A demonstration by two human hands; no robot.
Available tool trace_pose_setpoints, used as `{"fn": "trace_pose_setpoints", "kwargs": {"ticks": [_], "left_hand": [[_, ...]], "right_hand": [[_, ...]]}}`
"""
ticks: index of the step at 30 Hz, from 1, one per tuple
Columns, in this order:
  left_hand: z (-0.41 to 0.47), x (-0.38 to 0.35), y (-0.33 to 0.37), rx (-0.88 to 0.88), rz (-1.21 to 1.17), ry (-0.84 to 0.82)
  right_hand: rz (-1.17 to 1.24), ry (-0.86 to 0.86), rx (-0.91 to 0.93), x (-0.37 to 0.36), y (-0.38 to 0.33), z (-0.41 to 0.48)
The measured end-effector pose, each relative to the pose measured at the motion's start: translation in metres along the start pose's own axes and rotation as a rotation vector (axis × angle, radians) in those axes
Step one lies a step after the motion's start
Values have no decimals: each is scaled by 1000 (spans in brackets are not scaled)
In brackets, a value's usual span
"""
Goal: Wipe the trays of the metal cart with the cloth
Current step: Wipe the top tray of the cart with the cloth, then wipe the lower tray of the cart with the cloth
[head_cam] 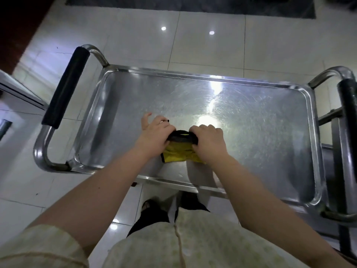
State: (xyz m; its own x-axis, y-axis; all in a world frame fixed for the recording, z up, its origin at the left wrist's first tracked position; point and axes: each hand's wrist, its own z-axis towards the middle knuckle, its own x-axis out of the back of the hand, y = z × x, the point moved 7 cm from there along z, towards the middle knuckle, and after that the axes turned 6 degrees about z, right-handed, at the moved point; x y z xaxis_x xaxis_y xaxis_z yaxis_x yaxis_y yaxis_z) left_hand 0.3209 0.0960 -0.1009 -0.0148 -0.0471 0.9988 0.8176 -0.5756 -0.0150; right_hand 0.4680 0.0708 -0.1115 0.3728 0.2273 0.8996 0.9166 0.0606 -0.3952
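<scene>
The person stands at the long near side of the metal cart (42, 154), arms stretched over its top tray (260, 132). The cloth (180, 152), yellow with a black border, lies bunched on the tray a little left of its middle and close to the near rim. Both hands hold it: the left hand (156, 136) curls its fingers over the cloth's left end, with one finger lifted clear, and the right hand (209, 142) has its fingers folded down tight over the right end. The tray's raised rim runs all round with rounded corners; scratched bare steel stretches wide to the right of the hands and on towards the far rim. Black-padded handles close both ends, one left (65, 88), one right (347, 117). Pale floor tiles (135, 35) spread beyond, up to a dark mat (193, 4).
</scene>
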Motion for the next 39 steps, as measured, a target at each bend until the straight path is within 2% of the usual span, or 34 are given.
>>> {"fn": "trace_pose_setpoints", "kwargs": {"ticks": [3,10,14,17,21,27,34,39], "left_hand": [[-16,24,-12,27,-27,100],[-72,92,-32,0,-27,385],[-122,110,-34,-68,-22,449],[-167,108,-33,-103,-24,423],[-224,92,-22,-193,-114,337],[-284,64,3,-258,-143,210],[-301,36,38,-274,-226,177],[-290,-11,64,-248,-314,29]], "right_hand": [[-7,81,58,15,-23,-6],[-41,431,173,46,-89,-47],[-88,584,220,43,-132,-89],[-96,575,213,23,-159,-128],[-54,481,179,-15,-180,-179],[2,381,42,-64,-188,-239],[32,336,-31,-92,-166,-277],[99,271,-109,-122,-127,-283]]}}
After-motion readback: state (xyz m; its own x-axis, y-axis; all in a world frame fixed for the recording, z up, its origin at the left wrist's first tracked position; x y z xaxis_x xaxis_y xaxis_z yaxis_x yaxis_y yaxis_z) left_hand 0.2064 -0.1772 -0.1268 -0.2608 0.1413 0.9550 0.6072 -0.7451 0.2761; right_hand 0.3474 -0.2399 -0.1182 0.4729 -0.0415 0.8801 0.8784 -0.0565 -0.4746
